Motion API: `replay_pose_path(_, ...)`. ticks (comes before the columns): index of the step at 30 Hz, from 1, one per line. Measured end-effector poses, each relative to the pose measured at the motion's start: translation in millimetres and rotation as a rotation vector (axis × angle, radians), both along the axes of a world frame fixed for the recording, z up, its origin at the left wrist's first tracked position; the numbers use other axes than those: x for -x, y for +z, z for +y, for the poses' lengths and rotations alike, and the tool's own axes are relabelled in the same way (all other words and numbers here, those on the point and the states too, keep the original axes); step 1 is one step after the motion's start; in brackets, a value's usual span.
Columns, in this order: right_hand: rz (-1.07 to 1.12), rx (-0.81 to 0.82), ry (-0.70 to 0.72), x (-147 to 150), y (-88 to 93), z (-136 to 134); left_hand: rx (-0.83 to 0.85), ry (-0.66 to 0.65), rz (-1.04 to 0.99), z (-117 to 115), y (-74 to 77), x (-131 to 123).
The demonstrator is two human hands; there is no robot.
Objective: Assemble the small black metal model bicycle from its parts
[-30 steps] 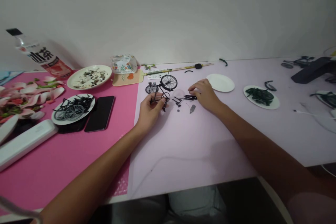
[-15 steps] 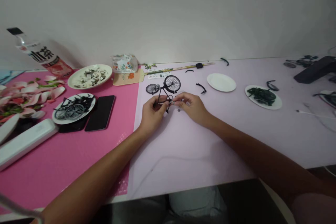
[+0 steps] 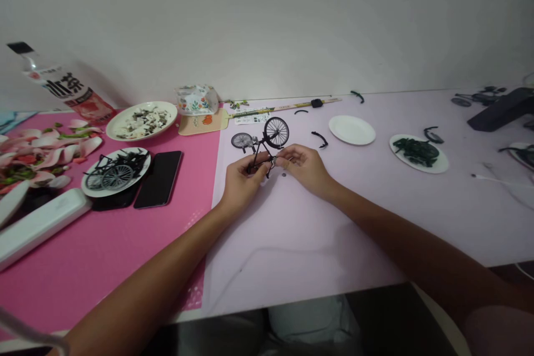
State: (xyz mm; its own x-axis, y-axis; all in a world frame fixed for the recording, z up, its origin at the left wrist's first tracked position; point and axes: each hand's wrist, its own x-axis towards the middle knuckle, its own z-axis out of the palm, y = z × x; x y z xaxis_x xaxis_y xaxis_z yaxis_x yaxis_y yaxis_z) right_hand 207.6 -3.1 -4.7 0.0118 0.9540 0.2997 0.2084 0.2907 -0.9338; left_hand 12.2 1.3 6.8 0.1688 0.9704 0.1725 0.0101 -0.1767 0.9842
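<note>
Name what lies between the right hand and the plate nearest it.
A curved black part lies between the right hand and that plate, in the head view.

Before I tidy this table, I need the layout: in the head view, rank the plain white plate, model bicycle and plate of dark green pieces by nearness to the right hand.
From the right hand:
1. Model bicycle: immediately left.
2. Plain white plate: right and beyond.
3. Plate of dark green pieces: farther right.

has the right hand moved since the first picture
Yes. Judged against the plain white plate, the right hand has moved left, to the model bicycle in the left hand.
</note>
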Motion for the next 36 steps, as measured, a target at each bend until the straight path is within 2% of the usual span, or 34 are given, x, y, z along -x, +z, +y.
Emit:
replay_pose_path(6,-0.002,0.002,-0.044,-0.4,-1.5,1.5,-0.005,-0.023,-0.017,-1.6,0.3,-1.0)
replay_pose_path(10,-0.033,0.007,-0.009,-2.0,-1.8,2.3,-0.004,-0.048,-0.034,-0.4,-0.3,-1.3)
replay_pose_path(17,-0.001,-0.037,0.060,-4.0,-14.3,8.8,-0.007,-0.092,-0.013,-0.7,2.4,-1.3)
replay_pose_path(26,-0.247,-0.186,-0.033,-5.0,-9.4,6.6,0.000,-0.126,0.066,-2.6,3.6,-2.6)
replay_pose_path(31,-0.213,-0.166,-0.010,-4.4,-13.6,6.5,0.018,-0.102,0.061,-4.0,4.1,-3.8)
replay_pose_path(36,-0.140,-0.117,-0.009,-0.7,-6.4,1.1,0.014,-0.052,0.065,-4.8,5.2,-4.1)
